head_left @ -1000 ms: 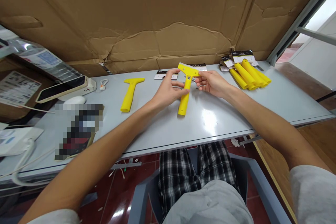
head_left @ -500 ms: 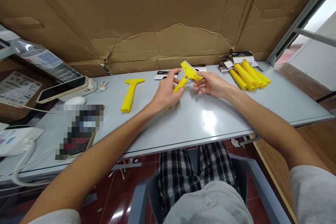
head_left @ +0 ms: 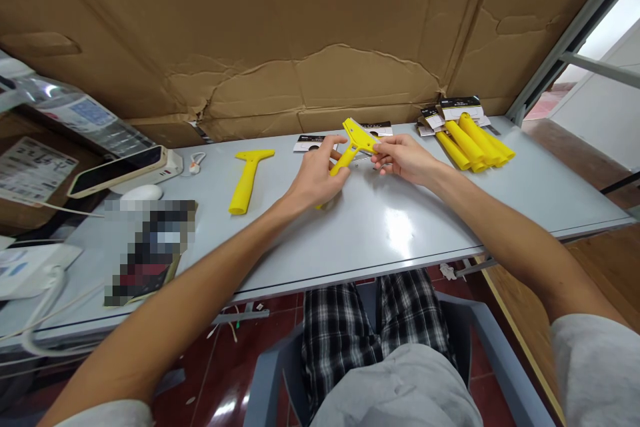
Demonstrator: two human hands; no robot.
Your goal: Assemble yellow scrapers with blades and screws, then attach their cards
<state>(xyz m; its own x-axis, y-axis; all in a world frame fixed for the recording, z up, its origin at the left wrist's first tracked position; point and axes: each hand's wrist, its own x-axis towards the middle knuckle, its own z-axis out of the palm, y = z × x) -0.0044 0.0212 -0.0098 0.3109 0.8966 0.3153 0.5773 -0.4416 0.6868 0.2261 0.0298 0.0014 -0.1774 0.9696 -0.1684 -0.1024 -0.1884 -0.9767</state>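
Observation:
A yellow scraper [head_left: 361, 137] with a wide flat head is held over the table, its head tilted up and away. My left hand [head_left: 319, 175] is closed round its handle. The thumb and fingers of my right hand [head_left: 406, 159] pinch the right corner of the head. A thin metallic strip shows below the head near my right fingertips, partly hidden. Left of my hands, a second yellow scraper [head_left: 245, 181] lies on the table, head pointing away. Behind my left hand is a black-and-white card [head_left: 308, 144]; another card [head_left: 381, 128] lies behind the scraper head.
Several yellow handles [head_left: 475, 141] with black-and-white header cards [head_left: 461, 107] lie at the table's back right. On the left are a phone [head_left: 120, 170] on a white charger, a white mouse [head_left: 143, 193], a blurred-out item [head_left: 155, 250] and cables. Cardboard [head_left: 320, 27] stands behind the table [head_left: 430, 220].
My right hand has shifted slightly left, its fingers closing more tightly at the corner of the scraper's head. The head has turned a little. My left hand keeps its hold.

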